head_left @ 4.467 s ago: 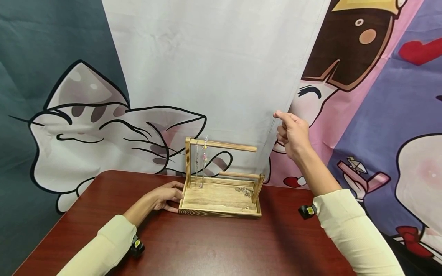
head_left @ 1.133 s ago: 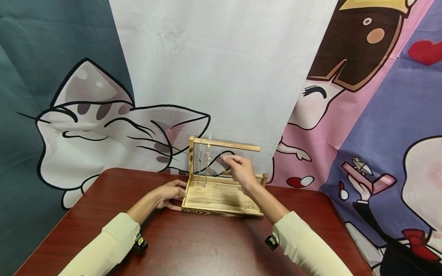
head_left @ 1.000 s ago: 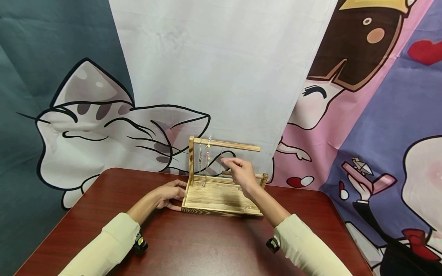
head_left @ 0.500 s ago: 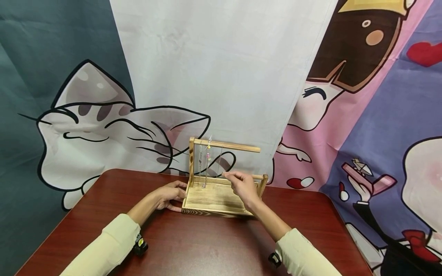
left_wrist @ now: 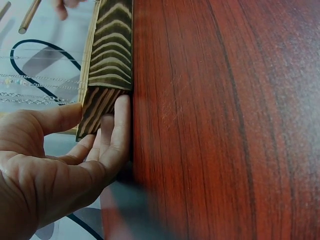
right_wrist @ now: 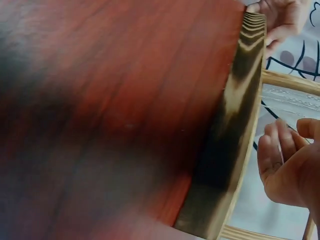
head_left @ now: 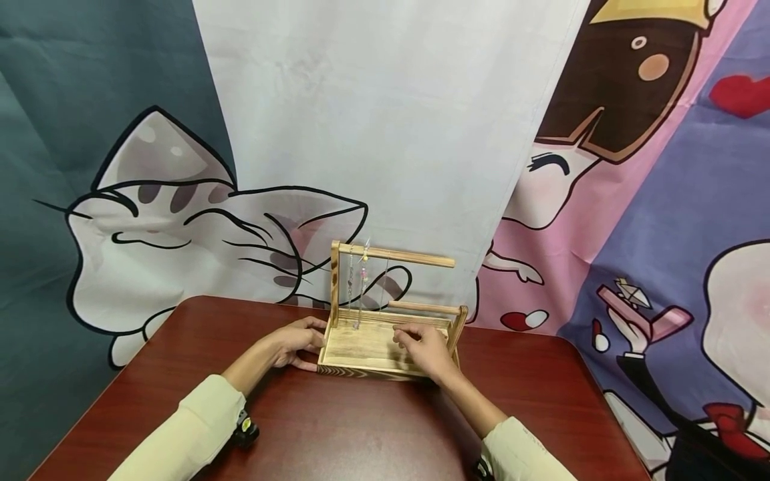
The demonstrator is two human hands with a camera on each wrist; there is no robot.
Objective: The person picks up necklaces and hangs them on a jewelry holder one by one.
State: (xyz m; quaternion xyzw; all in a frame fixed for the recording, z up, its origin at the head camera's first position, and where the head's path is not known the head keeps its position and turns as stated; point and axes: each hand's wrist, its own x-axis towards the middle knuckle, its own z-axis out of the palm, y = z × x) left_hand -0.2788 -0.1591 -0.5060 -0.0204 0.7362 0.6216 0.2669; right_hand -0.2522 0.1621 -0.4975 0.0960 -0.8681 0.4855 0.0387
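Observation:
A wooden jewelry stand [head_left: 367,372] with a shallow tray base stands on the table. My left hand [head_left: 295,344] grips its left end, thumb and fingers on opposite sides of the wood in the left wrist view. From the upper bar [head_left: 421,258] hang a silver chain [head_left: 351,284], a necklace with coloured beads [head_left: 363,274] and, to their right, a thin necklace [head_left: 385,280]. My right hand [head_left: 426,349] hovers over the right part of the tray, fingers loosely bent and thumb apart, nothing visible in it. It hides the right part of the tray floor.
A shorter, lower bar [head_left: 424,308] runs along the stand's right side, held by a slanted post [head_left: 458,329]. The red-brown wooden table [head_left: 337,427] meets a cartoon-printed curtain [head_left: 421,133] just behind the stand.
My right hand first held a thin necklace up at the right, then brought it to the upper bar. It has let go and sunk toward the tray. My left hand kept its hold.

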